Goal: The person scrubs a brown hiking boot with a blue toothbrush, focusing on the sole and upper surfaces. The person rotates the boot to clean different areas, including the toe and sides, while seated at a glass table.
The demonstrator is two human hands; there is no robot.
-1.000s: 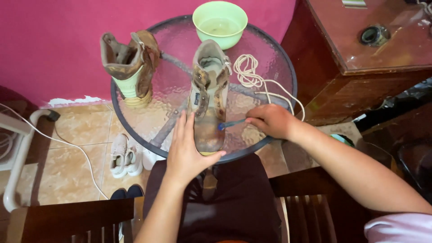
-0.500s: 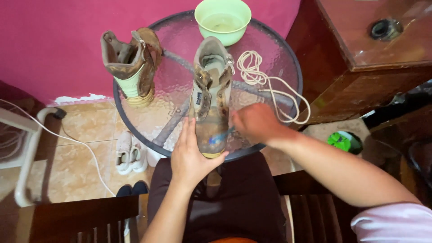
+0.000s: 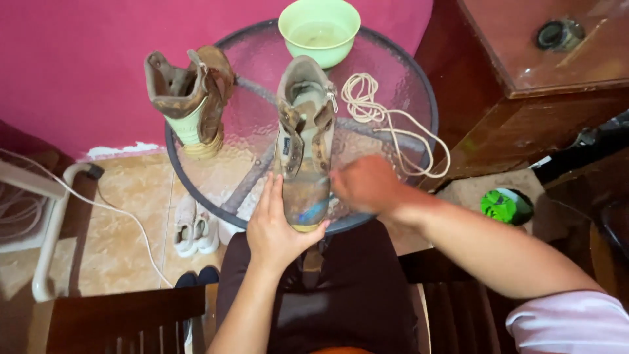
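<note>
A round glass-topped table [image 3: 406, 85] with a dark rim fills the middle of the view, set against a magenta wall, with a dark wooden cabinet [image 3: 524, 59] to its right. On the glass, a worn tan lace-up boot [image 3: 303, 141] lies with its long axis running from the person toward the far edge, toe at the near rim and open collar pointing away. The left hand [image 3: 278, 229] cups the toe end from the left and below, fingers pressed together along the boot's side, thumb hooked around the tip. The right hand [image 3: 367, 185] sits just right of the boot's forefoot and is motion-blurred; it seems closed on a thin blue brush-like tool [image 3: 313, 211] lying across the toe, though the grip itself cannot be told for sure. A second matching boot [image 3: 190, 98] stands upright at the table's left. A coiled cream lace [image 3: 380, 115] lies right of the collar, and a pale green bowl [image 3: 319, 29] sits at the far edge.
</note>
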